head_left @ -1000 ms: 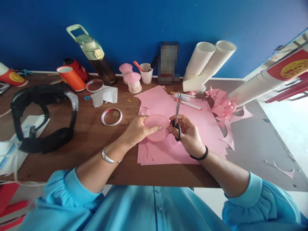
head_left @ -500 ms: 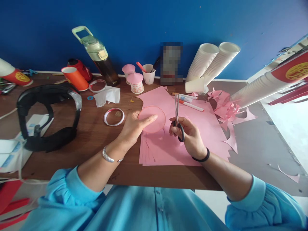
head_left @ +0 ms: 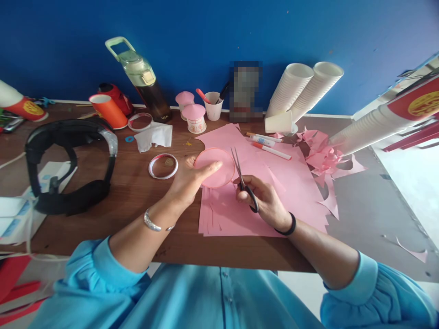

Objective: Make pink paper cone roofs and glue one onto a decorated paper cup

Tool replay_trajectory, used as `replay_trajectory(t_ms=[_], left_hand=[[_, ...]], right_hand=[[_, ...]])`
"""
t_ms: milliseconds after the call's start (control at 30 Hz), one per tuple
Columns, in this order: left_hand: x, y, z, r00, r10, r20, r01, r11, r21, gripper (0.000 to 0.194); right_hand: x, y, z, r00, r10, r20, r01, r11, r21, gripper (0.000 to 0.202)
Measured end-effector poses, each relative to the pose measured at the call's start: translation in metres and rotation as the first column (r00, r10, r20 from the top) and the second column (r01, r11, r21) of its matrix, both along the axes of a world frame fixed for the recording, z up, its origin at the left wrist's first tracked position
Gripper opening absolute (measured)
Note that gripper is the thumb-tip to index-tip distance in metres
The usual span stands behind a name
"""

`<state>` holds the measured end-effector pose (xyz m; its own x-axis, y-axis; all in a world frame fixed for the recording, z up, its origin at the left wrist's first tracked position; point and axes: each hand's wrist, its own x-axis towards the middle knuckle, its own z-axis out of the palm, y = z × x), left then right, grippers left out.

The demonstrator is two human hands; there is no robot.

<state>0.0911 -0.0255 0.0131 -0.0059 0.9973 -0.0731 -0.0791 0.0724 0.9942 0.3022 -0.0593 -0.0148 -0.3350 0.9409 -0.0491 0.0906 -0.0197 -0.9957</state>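
Observation:
A round pink paper disc (head_left: 216,176) with an orange-red outline is pinched in my left hand (head_left: 192,176), the thumb lying on top of it. My right hand (head_left: 260,196) has its fingers in the black handles of a pair of scissors (head_left: 242,176). The slim blades point up and away, slightly parted, close to the disc's right edge. Beneath both hands lie several sheets of pink paper (head_left: 288,201) with strips cut at their lower left. A white marker with a red cap (head_left: 272,151) and another pen (head_left: 262,140) rest on the sheets.
Pink scraps (head_left: 322,153) are heaped at the right. White paper cup stacks (head_left: 291,87) stand along the blue wall, near two small pink-roofed cup houses (head_left: 195,119), a pen cup (head_left: 213,109) and a bottle (head_left: 147,87). Left are a tape ring (head_left: 153,174) and black headgear (head_left: 34,169).
The scissors have swung left toward the disc, their blades now tilting left and parted a little. The disc has shifted slightly left and up in my left hand.

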Motion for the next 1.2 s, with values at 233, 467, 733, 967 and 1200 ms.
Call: replay_trajectory(t_ms=[233,467,733,967,1200], left_hand=[[0.0005,-0.0016,0.0002,0.998,-0.015,-0.055,0.015,1.0,-0.004,0.03],[0.0024,-0.003,0.0,0.999,-0.017,-0.043,0.017,1.0,0.001,0.029],[0.0047,-0.003,0.0017,0.999,-0.018,-0.026,0.018,1.0,-0.019,0.029],[0.0043,-0.0034,0.0014,1.0,-0.02,-0.005,0.019,0.999,-0.03,0.029],[0.0041,-0.0032,0.0028,0.999,-0.033,-0.024,0.032,0.999,-0.033,0.029]], right_hand=[[0.0005,-0.0015,-0.001,1.0,0.01,0.013,-0.01,1.0,0.007,0.053],[-0.001,-0.0012,-0.0013,1.0,0.016,-0.004,-0.016,1.0,0.027,0.051],[-0.0018,-0.0006,-0.0018,0.999,0.022,-0.033,-0.021,0.999,0.033,0.049],[-0.0022,-0.0003,-0.0023,1.0,0.019,-0.023,-0.018,1.0,0.023,0.048],[-0.0013,-0.0005,-0.0009,0.999,0.024,-0.034,-0.023,0.999,0.035,0.045]])
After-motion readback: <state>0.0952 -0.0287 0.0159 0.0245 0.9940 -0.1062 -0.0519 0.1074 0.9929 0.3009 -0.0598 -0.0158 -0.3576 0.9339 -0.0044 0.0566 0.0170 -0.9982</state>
